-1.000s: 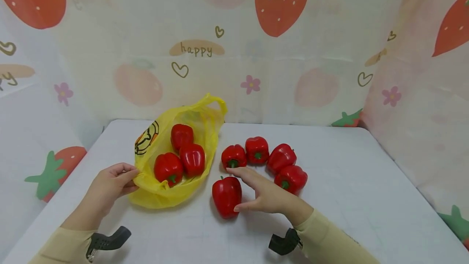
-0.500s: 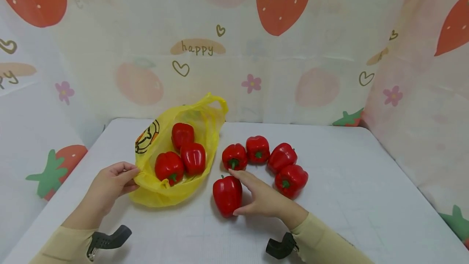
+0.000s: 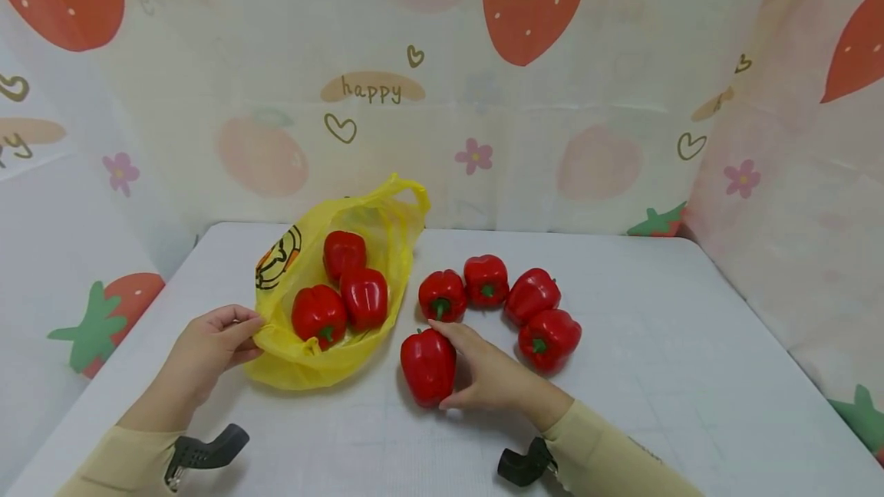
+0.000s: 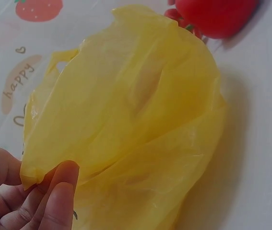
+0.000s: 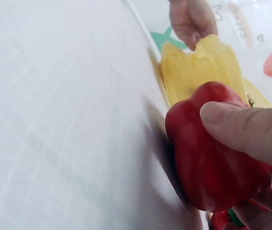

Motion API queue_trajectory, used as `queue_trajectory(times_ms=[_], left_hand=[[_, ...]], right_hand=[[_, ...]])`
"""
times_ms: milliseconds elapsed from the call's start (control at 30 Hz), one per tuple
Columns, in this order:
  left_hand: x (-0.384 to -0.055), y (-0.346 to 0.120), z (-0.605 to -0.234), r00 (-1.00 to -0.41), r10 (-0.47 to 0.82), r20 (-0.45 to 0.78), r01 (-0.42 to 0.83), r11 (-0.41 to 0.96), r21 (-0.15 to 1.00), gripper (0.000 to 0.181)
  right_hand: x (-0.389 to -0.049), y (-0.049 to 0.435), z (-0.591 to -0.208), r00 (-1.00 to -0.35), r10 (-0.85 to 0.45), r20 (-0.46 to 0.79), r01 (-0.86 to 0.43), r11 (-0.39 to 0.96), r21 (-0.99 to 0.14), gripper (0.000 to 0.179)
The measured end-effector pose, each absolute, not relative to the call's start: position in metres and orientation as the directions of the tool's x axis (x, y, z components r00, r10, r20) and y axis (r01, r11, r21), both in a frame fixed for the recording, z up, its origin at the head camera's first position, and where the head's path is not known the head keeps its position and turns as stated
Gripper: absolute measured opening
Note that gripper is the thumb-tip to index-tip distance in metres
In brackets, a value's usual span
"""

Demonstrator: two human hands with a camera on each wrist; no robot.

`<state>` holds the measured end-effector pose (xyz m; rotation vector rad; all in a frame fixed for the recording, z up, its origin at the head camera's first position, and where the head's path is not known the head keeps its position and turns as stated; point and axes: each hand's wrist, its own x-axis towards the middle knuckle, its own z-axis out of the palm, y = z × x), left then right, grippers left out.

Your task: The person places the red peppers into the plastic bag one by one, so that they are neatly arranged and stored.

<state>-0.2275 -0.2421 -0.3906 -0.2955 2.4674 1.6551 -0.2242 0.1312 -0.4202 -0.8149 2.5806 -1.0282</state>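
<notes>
Right hand (image 3: 497,376) has slid in toward the yellow bag (image 3: 304,371) since a second ago, now wrapped on the near pepper (image 3: 427,369); left hand (image 3: 214,340), bag and other peppers stay about put.

Head view: left hand pinches the bag's left rim, thumb against fingers. Three bagged peppers (image 3: 364,298) bunch together inside the bag. Near pepper is outside, just right of the bag, gripped from its right side; can't tell if it's off the white table (image 3: 677,366). Four loose peppers (image 3: 532,297) lie in a bent row, also right of the bag. Printed backdrop (image 3: 449,44) hangs behind the bag, strawberries, hearts and "happy" on it.

Left wrist view: thumb and fingers pinch the bag's edge; bag wall hides what's inside. One red pepper (image 4: 217,17) shows past the bag's far edge, cut off by the frame.

Right wrist view: thumb lies on the near pepper, other fingers behind it, partly hidden. Pepper blocks part of the bag; left hand pinches the bag's edge beyond. Bit of a stemmed pepper (image 5: 219,220) peeks out below, nearer than the bag.
</notes>
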Motion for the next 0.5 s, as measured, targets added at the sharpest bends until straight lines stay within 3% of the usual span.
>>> queue_trajectory(times_ms=[233,500], left_hand=[[-0.2272,-0.2424,-0.3904,-0.97,-0.065,-0.233,-0.24,0.373,0.896,0.044],[-0.2271,-0.2418,-0.3907,-0.971,-0.074,-0.227,-0.238,0.373,0.897,0.044]], right_hand=[[-0.2243,0.1323,-0.4218,-0.834,-0.549,-0.05,-0.346,0.593,-0.727,0.097],[-0.2254,0.1336,-0.425,-0.818,-0.574,-0.029,-0.359,0.549,-0.755,0.095]])
